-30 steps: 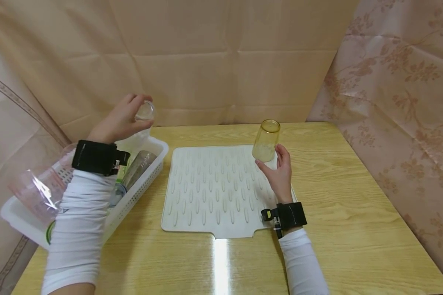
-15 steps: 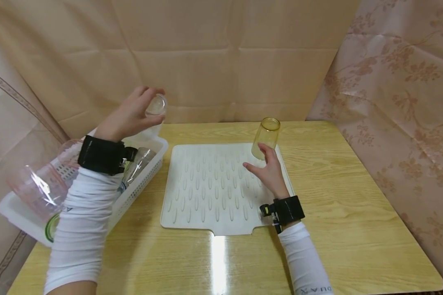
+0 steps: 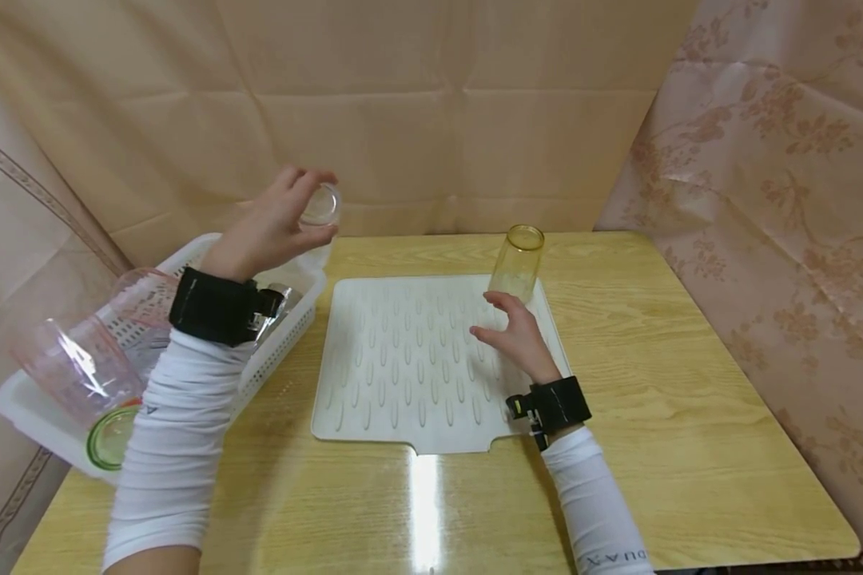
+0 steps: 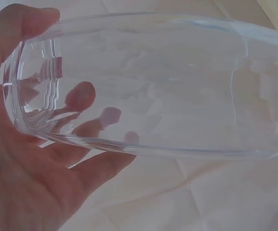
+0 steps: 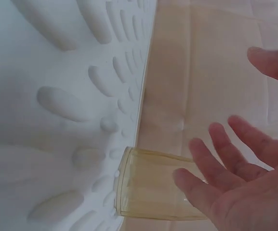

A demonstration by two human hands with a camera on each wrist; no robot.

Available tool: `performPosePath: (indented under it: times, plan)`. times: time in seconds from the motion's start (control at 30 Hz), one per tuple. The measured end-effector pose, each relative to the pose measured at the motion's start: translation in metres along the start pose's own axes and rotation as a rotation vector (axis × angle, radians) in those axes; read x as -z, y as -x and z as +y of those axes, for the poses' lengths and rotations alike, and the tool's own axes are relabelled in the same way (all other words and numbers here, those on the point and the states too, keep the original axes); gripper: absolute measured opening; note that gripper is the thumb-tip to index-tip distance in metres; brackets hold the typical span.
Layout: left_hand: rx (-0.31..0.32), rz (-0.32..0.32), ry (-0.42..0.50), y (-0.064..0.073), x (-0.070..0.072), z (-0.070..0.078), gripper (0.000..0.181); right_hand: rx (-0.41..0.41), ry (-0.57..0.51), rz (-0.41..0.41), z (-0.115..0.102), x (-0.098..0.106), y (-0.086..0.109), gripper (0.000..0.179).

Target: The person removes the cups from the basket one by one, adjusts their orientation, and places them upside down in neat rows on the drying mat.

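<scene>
My left hand (image 3: 269, 228) grips a clear drinking glass (image 4: 167, 86) around its thick base, above the far end of the white basket. In the head view the glass's base (image 3: 321, 205) faces up, and its lower part is faint against the background. A yellow glass (image 3: 518, 263) stands upside down at the far right corner of the white ridged mat (image 3: 403, 351). My right hand (image 3: 521, 335) is just in front of it, fingers spread and holding nothing. In the right wrist view, the fingers overlap the yellow glass (image 5: 153, 185); contact is not evident.
The white perforated basket (image 3: 280, 355) at the left holds several glasses, among them a pink one (image 3: 75, 367) and a green-rimmed one (image 3: 111, 439); my left forearm hides part of it. A wooden table (image 3: 690, 399) lies beneath, with a beige curtain (image 3: 403, 144) behind.
My left hand has carried the clear glass to the right, away from the basket's middle. My right hand has let go of the yellow glass and drawn back slightly left and toward me.
</scene>
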State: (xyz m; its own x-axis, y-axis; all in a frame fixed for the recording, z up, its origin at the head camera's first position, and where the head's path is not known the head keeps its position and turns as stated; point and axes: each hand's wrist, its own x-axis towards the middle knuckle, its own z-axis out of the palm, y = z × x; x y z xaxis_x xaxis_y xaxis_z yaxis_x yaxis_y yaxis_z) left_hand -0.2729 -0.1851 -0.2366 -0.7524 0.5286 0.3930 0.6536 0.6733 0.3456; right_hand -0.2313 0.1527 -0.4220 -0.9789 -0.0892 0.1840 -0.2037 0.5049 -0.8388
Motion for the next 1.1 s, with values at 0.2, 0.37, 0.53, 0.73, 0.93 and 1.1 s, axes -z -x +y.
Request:
performPosePath:
  times: [0.2, 0.37, 0.53, 0.73, 0.93, 1.1]
  plan:
    - [-0.056, 0.015, 0.051, -0.001, -0.007, 0.001, 0.052, -0.036, 0.005, -0.072, 0.0, -0.003, 0.0, 0.063]
    - [-0.062, 0.001, 0.065, 0.0, -0.015, 0.0, 0.053, -0.046, 0.007, -0.079, 0.0, -0.005, 0.002, 0.063]
    - [-0.056, -0.024, 0.107, -0.001, -0.024, 0.002, 0.053, -0.035, 0.002, -0.082, -0.002, -0.007, 0.003, 0.062]
    - [-0.09, -0.051, 0.191, -0.005, -0.04, 0.002, 0.051, -0.011, -0.012, -0.098, -0.003, -0.011, 0.003, 0.063]
    - [-0.088, -0.08, 0.238, -0.008, -0.053, 0.004, 0.051, -0.001, 0.021, -0.104, -0.005, -0.014, 0.004, 0.061]
    - [-0.1, -0.087, 0.244, -0.011, -0.063, 0.008, 0.052, -0.002, 0.024, -0.103, -0.009, -0.017, 0.001, 0.063]
